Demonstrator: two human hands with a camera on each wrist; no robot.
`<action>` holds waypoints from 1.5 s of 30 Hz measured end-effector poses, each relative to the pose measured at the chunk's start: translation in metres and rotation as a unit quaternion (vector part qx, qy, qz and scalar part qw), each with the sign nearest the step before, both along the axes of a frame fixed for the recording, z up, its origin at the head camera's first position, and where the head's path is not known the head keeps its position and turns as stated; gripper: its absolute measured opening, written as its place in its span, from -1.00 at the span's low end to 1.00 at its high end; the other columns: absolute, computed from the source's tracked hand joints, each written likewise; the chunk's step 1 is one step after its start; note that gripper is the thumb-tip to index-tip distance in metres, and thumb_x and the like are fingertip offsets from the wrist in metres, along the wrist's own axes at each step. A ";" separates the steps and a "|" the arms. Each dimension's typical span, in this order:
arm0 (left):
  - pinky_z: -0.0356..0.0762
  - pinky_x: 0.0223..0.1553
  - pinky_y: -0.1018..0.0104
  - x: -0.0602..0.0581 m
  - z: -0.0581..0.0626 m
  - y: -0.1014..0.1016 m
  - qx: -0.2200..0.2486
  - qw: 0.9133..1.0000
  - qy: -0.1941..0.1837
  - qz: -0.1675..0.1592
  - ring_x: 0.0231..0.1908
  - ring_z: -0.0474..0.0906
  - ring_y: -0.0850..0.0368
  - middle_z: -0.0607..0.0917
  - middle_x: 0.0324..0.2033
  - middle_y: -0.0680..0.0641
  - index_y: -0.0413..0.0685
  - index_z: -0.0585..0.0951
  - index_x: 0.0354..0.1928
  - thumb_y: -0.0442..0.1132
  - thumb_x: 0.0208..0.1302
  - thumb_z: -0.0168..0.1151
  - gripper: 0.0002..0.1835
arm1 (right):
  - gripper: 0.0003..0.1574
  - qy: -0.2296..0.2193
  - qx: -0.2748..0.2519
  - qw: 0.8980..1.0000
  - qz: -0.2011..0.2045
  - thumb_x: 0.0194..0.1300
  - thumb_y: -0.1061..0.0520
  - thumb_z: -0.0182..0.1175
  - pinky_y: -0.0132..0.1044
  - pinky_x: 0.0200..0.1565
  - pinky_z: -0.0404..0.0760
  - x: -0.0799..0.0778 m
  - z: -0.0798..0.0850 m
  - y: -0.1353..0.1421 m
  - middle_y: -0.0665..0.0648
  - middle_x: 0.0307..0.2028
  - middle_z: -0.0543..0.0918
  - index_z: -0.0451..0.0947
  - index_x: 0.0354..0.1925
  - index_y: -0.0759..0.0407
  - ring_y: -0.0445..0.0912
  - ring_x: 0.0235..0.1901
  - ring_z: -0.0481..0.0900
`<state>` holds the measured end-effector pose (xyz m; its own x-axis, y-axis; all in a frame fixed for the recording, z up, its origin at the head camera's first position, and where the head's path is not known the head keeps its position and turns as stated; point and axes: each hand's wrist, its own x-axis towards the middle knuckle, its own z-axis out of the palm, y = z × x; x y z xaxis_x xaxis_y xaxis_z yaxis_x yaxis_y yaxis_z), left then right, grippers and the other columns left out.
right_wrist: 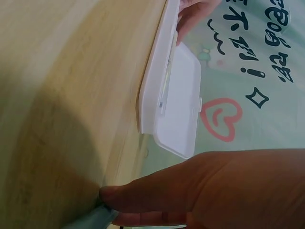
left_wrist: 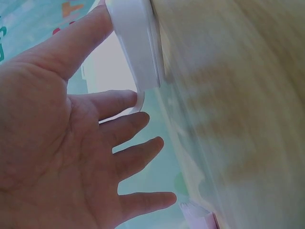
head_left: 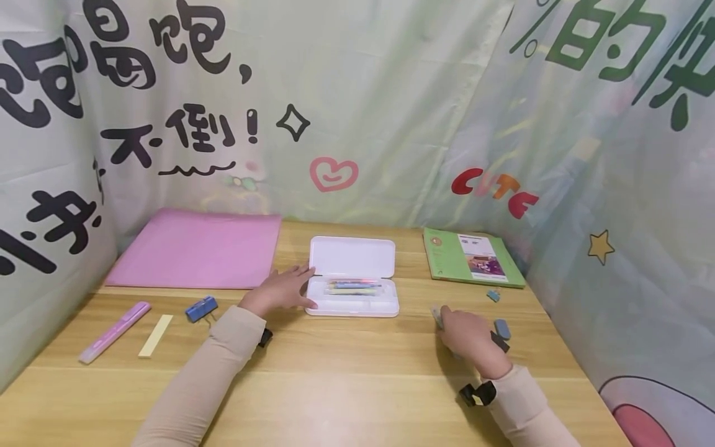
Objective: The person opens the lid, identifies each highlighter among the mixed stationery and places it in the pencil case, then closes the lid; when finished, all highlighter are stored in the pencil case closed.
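A white pencil case [head_left: 353,305] lies open on the table, its lid [head_left: 352,256] laid back and several slim pens [head_left: 353,287] inside. My left hand [head_left: 282,289] is at the case's left end, fingers spread. In the left wrist view, its thumb and index finger touch the case [left_wrist: 136,43], while the other fingers stand straight and apart. To the right of the case, my right hand [head_left: 469,335] pinches a greyish-blue item [right_wrist: 95,218] low over the table. Most of this item is hidden, so I cannot tell its kind.
A pink sheet [head_left: 201,248] lies back left. A blue binder clip [head_left: 201,308], a cream strip [head_left: 156,336] and a pink-purple stick-shaped item [head_left: 115,332] are at left. A green book [head_left: 463,256], a small teal clip [head_left: 493,296] and a blue-grey block [head_left: 502,329] are at right.
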<state>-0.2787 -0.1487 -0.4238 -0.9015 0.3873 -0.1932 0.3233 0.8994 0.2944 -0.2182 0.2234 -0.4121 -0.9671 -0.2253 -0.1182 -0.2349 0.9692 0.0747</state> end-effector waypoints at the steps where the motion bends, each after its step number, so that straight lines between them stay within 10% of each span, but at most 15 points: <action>1: -0.28 0.12 -0.22 0.000 0.000 0.000 0.000 1.000 -0.001 0.001 0.26 -0.14 -0.05 -0.05 0.30 -0.03 0.06 0.00 0.32 0.33 -0.10 0.09 -0.02 | -0.69 0.001 0.000 1.000 0.000 0.11 0.03 0.12 -0.18 -0.73 0.29 0.000 0.000 -0.001 0.08 -0.64 0.40 0.36 -0.28 0.23 -0.07 -0.69 0.36; 10: -0.28 0.12 -0.21 -0.001 -0.002 -0.005 -0.003 1.000 -0.001 0.010 0.26 -0.15 -0.04 -0.05 0.30 -0.03 0.07 0.00 0.32 0.34 -0.10 0.09 -0.02 | -0.79 0.002 -0.002 1.000 0.020 0.09 0.16 0.07 -0.22 -0.74 0.24 -0.004 0.000 -0.007 0.05 -0.68 0.34 0.36 -0.27 0.23 -0.08 -0.72 0.29; 17: -0.28 0.12 -0.21 0.000 -0.001 -0.007 0.001 1.000 -0.001 0.012 0.26 -0.15 -0.05 -0.06 0.30 -0.01 0.08 0.00 0.32 0.33 -0.10 0.09 -0.03 | -0.92 0.092 -0.005 0.993 0.073 0.08 0.19 0.07 -0.26 -0.80 0.20 -0.013 0.009 -0.027 0.01 -0.71 0.31 0.34 -0.44 0.17 -0.12 -0.77 0.26; 31: -0.24 0.11 -0.23 -0.002 -0.003 -0.006 -0.003 1.000 0.008 0.004 0.26 -0.15 -0.06 -0.03 0.30 -0.03 0.03 0.02 0.32 0.35 -0.13 0.09 0.00 | -0.80 0.204 -0.053 0.948 0.238 0.03 0.12 0.17 -0.37 -0.71 0.29 -0.072 0.009 -0.112 -0.04 -0.53 0.48 0.55 -0.28 0.03 -0.16 -0.57 0.40; 45: -0.27 0.13 -0.20 0.001 0.002 0.002 -0.021 1.000 0.008 0.005 0.27 -0.17 -0.04 -0.03 0.30 0.00 0.06 0.01 0.32 0.34 -0.11 0.09 -0.02 | -0.77 0.211 -0.032 0.941 0.262 0.04 0.15 0.13 -0.37 -0.64 0.40 -0.088 -0.011 -0.131 -0.02 -0.45 0.50 0.56 -0.25 0.02 -0.15 -0.49 0.44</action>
